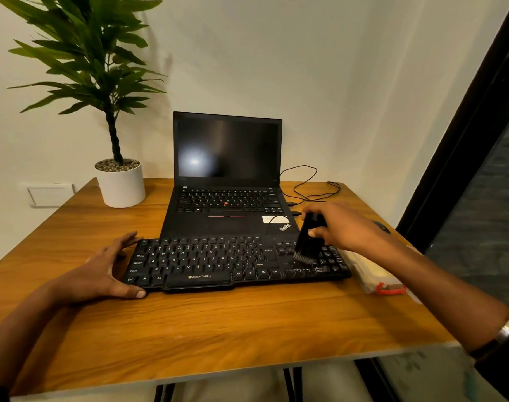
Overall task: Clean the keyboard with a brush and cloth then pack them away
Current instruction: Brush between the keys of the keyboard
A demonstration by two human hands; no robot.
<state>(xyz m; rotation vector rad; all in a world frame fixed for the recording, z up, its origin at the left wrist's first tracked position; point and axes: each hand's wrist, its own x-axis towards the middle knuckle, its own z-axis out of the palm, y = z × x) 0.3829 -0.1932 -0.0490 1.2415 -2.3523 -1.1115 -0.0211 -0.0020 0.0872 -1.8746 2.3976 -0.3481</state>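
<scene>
The wooden surface (218, 323) carries everything here, and the biggest thing on it is the open black laptop (227, 175) with its dark screen, standing just beyond the fingertips of both hands. Off past the left fingers stands a potted plant (114, 111) in a white pot. In front of the laptop lies the black keyboard (218, 265) — its left end sits inside the curl of the left hand (108, 271), whose fingers are spread open and laid against that edge, thumb along the front corner, bracing it without closing round it. The right hand (340, 224) has its fingers closed on the black brush (308, 239) (handle pinched between thumb and fingertips), and the bristles point down from the fingers onto the keys at the keyboard's right end. Beneath the right wrist, just beside that end of the keyboard, lies a clear case (375, 274) with a red clasp — its contents are too blurred to tell.
</scene>
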